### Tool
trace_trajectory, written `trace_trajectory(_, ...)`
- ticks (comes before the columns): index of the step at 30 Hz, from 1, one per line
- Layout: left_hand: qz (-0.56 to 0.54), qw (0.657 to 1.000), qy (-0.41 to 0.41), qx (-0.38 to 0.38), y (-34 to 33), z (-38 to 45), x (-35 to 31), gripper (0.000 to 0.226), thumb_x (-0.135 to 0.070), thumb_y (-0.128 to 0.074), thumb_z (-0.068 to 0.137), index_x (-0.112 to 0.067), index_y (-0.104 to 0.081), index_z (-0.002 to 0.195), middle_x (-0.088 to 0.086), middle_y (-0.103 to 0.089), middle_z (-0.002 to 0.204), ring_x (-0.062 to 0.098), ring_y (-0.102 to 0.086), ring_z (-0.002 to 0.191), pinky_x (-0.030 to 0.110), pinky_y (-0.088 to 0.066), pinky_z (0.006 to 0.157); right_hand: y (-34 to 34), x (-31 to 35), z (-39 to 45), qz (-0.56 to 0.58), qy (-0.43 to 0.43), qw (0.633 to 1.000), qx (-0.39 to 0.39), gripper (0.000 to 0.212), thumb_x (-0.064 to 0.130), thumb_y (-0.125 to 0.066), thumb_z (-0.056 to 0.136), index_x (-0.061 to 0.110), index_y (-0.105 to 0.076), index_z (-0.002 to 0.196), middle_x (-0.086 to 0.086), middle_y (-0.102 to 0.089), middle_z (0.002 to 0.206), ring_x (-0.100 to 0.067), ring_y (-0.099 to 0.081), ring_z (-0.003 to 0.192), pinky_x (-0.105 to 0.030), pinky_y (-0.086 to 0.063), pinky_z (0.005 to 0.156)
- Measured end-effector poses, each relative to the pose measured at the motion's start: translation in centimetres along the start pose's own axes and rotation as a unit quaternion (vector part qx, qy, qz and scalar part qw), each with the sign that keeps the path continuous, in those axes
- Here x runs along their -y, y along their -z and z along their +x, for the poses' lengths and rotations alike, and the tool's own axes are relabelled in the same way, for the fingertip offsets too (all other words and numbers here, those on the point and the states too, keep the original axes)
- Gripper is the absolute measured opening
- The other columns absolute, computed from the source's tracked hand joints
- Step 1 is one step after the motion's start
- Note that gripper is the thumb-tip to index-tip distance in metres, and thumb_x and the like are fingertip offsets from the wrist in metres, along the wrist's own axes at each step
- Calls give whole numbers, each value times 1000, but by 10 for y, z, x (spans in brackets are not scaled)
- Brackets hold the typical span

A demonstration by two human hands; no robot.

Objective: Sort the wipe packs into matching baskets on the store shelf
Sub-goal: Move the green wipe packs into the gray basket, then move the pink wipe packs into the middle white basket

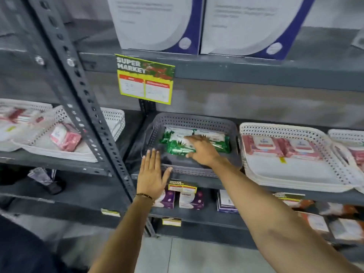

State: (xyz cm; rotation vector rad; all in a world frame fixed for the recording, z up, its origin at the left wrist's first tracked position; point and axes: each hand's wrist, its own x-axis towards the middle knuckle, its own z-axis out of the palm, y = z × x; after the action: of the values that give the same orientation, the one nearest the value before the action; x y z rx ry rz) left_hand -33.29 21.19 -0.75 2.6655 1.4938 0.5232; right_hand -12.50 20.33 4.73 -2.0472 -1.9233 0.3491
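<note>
A grey perforated basket sits on the middle shelf and holds green wipe packs. My right hand reaches into it and lies on the front green pack, fingers over its near end; a firm grip cannot be made out. My left hand is flat and open in front of the basket's left front corner, holding nothing. To the right, a white basket holds pink wipe packs. Left of the upright post, another white basket holds one pink pack.
A slotted metal upright crosses the left side. A yellow-green price sign hangs above the grey basket. White and purple boxes stand on the upper shelf; small purple boxes on the lower one. More baskets at far left and far right.
</note>
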Motion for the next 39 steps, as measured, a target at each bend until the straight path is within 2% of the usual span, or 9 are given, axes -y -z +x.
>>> trace_trajectory(2, -4, 1000, 1, 5, 1, 0, -2, 80, -57, -12, 93, 6, -32, 137, 23, -34, 145, 34, -24, 137, 33, 2, 114, -11, 7, 8, -4, 0, 1000, 25, 72, 21, -69, 81, 18, -32, 143, -9, -37, 150, -32, -30, 137, -48, -29, 112)
trace_trajectory(8, -11, 1000, -5, 2, 1, 0, 1, 75, -54, -13, 94, 3, -33, 137, 20, -35, 145, 29, -24, 138, 33, 2, 115, -31, 22, 23, -49, 17, 997, 65, 72, 25, -68, 82, 19, -32, 144, -10, -37, 148, -29, -26, 137, -49, -28, 111)
trace_trajectory(15, -6, 1000, -6, -9, 1, -1, -2, 74, -53, -12, 95, 2, -37, 136, 20, -35, 145, 30, -21, 138, 35, 1, 114, -30, 18, 19, -43, 14, 992, 116, 75, 34, -62, 87, 24, -19, 148, -9, -12, 159, -30, -8, 146, -48, -16, 119)
trace_trajectory(17, -5, 1000, 3, -14, 3, -2, -7, 74, -54, -13, 94, 3, -37, 136, 21, -34, 145, 31, -17, 139, 37, 1, 114, -24, 15, 12, 2, 5, 997, 72, 70, 37, -58, 89, 24, -21, 147, -6, -12, 159, -27, -8, 147, -44, -13, 118)
trace_trajectory(19, -4, 1000, 3, -17, 2, -3, -18, 75, -54, -11, 94, 4, -37, 135, 22, -35, 145, 32, -17, 138, 40, -1, 114, -13, 10, 2, 20, 9, 1000, -5, 61, 35, -52, 93, 19, -27, 146, -6, -19, 158, -25, -14, 146, -41, -16, 119)
trace_trajectory(23, -14, 999, -35, -1, -6, -4, -57, 75, -54, -10, 95, 3, -35, 136, 22, -36, 144, 35, -21, 137, 42, -1, 113, 13, -16, -21, 21, -10, 986, -166, 47, 26, -51, 94, 9, -43, 138, -15, -40, 148, -30, -33, 139, -46, -32, 113)
trace_trajectory(26, -13, 997, -79, 15, -16, -3, -106, 75, -54, -9, 95, 2, -38, 135, 22, -38, 143, 39, -24, 136, 43, 0, 113, 36, -57, -53, 16, -54, 967, -249, 42, 21, -52, 92, 7, -49, 132, -18, -47, 142, -35, -39, 134, -49, -36, 109)
trace_trajectory(33, -15, 987, -162, 22, -37, 3, -212, 77, -55, -8, 94, 2, -40, 134, 22, -42, 140, 39, -27, 135, 45, 1, 112, 80, -168, -136, -18, -156, 937, -312, 41, 8, -53, 87, 0, -53, 127, -24, -51, 136, -41, -43, 129, -51, -37, 109)
trace_trajectory(39, -30, 990, -136, 13, -59, 3, -284, 79, -55, -6, 93, 3, -42, 133, 21, -43, 139, 38, -33, 133, 45, 5, 113, 119, -262, -201, -98, -238, 912, -320, 42, 8, -53, 85, 2, -52, 127, -24, -49, 137, -39, -42, 130, -49, -32, 109)
